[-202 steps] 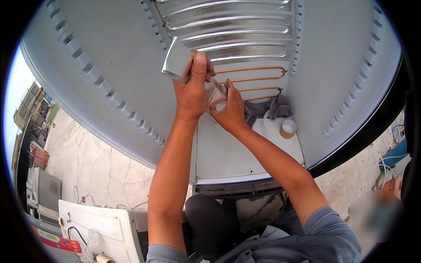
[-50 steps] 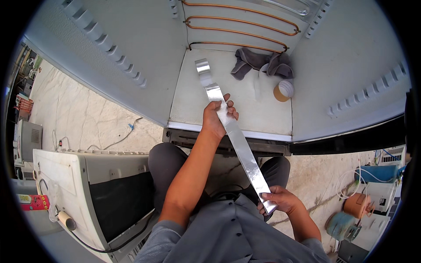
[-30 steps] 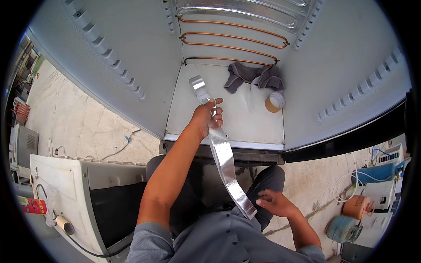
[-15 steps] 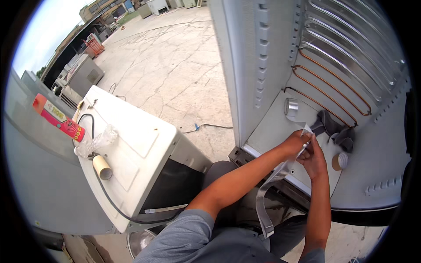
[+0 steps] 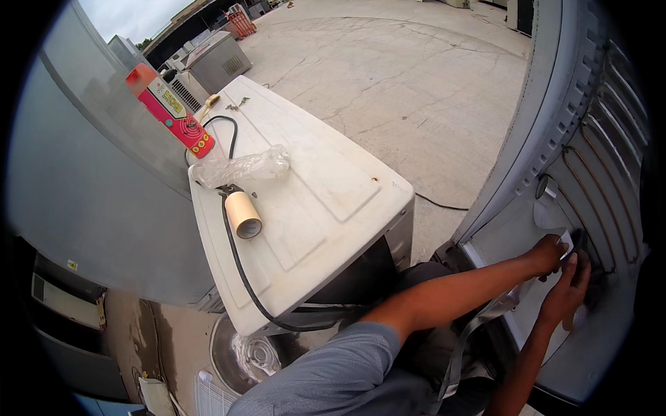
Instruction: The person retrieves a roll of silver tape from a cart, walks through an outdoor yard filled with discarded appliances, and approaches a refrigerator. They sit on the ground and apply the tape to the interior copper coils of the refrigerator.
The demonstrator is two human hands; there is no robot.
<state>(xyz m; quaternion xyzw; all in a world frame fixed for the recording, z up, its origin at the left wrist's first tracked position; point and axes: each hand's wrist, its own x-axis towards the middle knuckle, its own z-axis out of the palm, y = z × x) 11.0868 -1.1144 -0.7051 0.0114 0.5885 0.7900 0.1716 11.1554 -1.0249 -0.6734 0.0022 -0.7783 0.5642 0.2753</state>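
Silver tape (image 5: 460, 344) runs from its roll (image 5: 546, 186), inside the fridge (image 5: 503, 232), to the hands over the fridge floor; its tail hangs out past the fridge's front edge. Left hand (image 5: 551, 254) pinches the tape; right hand (image 5: 570, 286) has fingertips close by, but I cannot tell whether they grip. Risks, in my judgement: exposed adhesive could fold the tail onto itself; a hard pull could drag the roll or crease the tape.
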